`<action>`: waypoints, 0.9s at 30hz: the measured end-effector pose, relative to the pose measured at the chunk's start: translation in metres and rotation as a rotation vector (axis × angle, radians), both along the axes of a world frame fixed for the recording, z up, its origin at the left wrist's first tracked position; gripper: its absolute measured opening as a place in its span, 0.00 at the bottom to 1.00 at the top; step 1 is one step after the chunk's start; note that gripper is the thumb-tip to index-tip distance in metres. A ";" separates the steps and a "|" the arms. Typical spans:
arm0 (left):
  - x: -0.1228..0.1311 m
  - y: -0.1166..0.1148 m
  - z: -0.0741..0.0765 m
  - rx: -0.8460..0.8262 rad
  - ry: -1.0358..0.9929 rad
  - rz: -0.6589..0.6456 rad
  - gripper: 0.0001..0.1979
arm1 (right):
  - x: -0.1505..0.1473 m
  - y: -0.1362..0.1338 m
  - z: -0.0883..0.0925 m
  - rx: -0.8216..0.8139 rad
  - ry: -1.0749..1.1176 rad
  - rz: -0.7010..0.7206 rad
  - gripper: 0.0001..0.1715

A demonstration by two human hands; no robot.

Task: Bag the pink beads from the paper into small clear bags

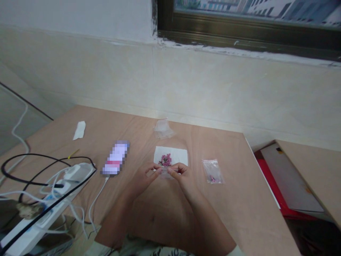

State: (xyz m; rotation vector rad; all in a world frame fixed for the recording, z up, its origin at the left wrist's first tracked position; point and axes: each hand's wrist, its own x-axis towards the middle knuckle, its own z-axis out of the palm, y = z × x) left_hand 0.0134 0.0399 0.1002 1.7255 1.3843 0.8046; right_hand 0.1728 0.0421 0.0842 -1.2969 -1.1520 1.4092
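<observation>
Between thumb and fingers, my left hand (149, 176) and my right hand (183, 173) pinch the top edge of a small clear plastic bag (165, 174). The bag hangs low over the wooden table, and whether anything is inside it cannot be made out. Just beyond my fingertips, a cluster of small pink bead-like pieces with some dark bits (166, 159) lies on a white sheet of paper (179, 153). To the right, another clear bag (213, 171) lies flat with a few pink pieces at its bottom.
Several clear bags (163, 128) lie near the wall. On the left are a phone (115, 159) with a charging cable, a scrap of white paper (79, 130) and a power strip (57, 195) with tangled cables. The table (229, 213) ends at the right, beside red and grey folders (290, 181).
</observation>
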 end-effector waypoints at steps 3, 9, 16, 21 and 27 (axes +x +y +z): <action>-0.002 0.002 0.000 0.017 0.020 0.004 0.10 | 0.001 0.001 -0.005 -0.073 0.062 0.000 0.14; -0.003 0.008 0.006 -0.063 0.034 0.030 0.10 | 0.011 0.004 0.001 -0.015 0.044 -0.025 0.12; 0.002 0.012 0.006 -0.084 -0.018 -0.014 0.11 | 0.015 0.007 0.005 0.012 0.057 -0.036 0.11; 0.005 0.006 0.007 -0.077 -0.027 -0.029 0.11 | 0.012 0.004 0.006 -0.026 0.097 -0.058 0.13; 0.005 0.005 0.009 -0.079 -0.055 0.049 0.11 | 0.005 -0.002 0.005 -0.102 0.210 0.013 0.15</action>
